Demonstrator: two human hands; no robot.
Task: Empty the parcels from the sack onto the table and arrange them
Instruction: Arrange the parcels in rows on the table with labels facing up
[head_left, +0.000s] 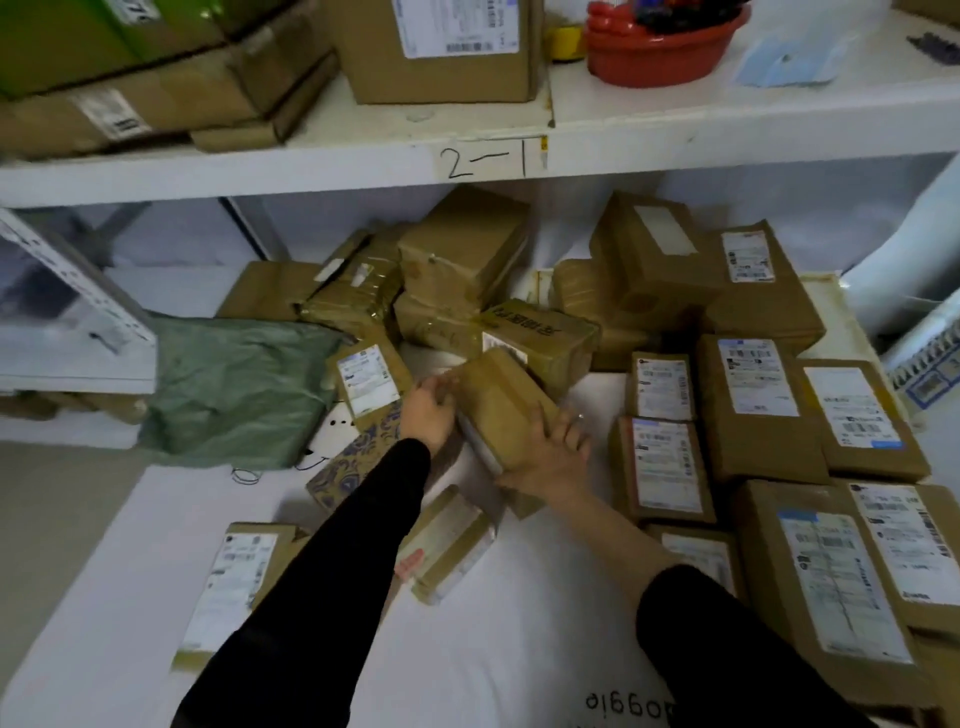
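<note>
A brown cardboard parcel (501, 402) is tilted up at the middle of the white table (519, 623). My left hand (428, 415) grips its left end and my right hand (553, 457) holds its lower right side. The green woven sack (239, 389) lies flat and crumpled at the left. A loose heap of brown parcels (457, 275) fills the back of the table. Labelled parcels (753, 415) lie side by side in rows at the right. A patterned blue-and-brown box (348, 462) sits under my left arm.
A white shelf marked "2-1" (488, 161) overhangs the table's far side, carrying boxes (441, 47) and a red basin (660, 47). One labelled parcel (234, 587) lies near left, a small one (452, 540) between my arms. White bags (904, 270) stand at the right.
</note>
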